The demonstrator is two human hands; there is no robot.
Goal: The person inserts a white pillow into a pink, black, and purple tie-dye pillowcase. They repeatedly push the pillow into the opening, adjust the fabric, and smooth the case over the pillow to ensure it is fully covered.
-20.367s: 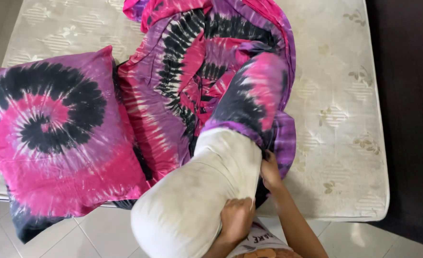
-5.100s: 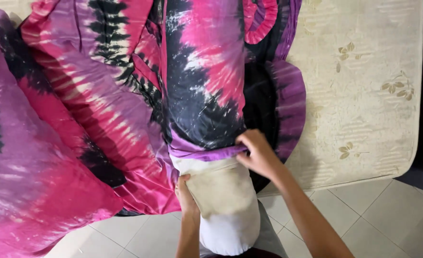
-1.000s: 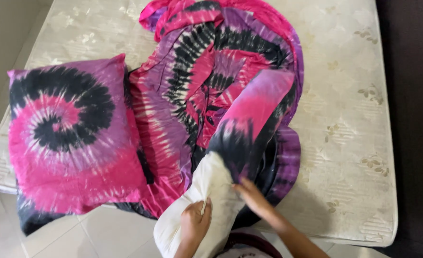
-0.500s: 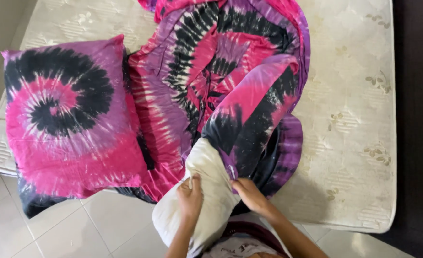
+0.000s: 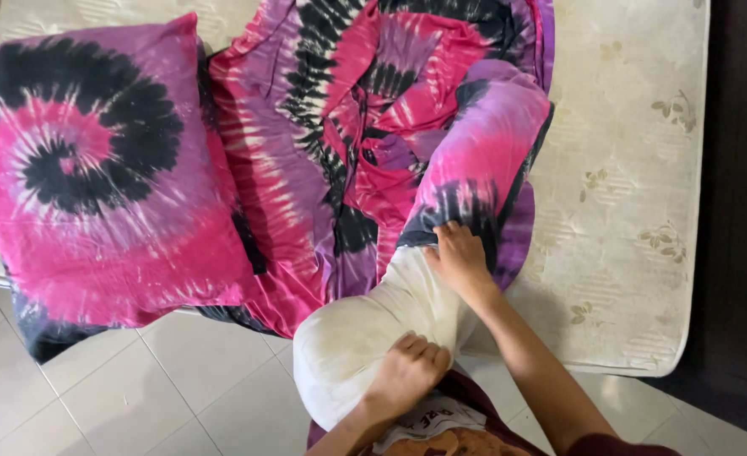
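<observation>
Right now the white pillow [image 5: 365, 338] lies half out of its tie-dye pillowcase [image 5: 475, 177], its bare end plump, slightly yellowed and hanging over the near edge of the mattress [image 5: 627, 219] toward me. The case is pink, purple and black, bunched around the pillow's far half. My right hand [image 5: 458, 257] has its fingers curled over the case's open hem, pinching the cloth against the pillow. My left hand [image 5: 403, 376] presses on the bare end, fingers bent and close together. Beside it spreads a matching tie-dye sheet [image 5: 306, 143], and at the left rests a second, fully covered spiral-patterned pillow [image 5: 86, 177]. Pale floor tiles [image 5: 137, 397] show below.
</observation>
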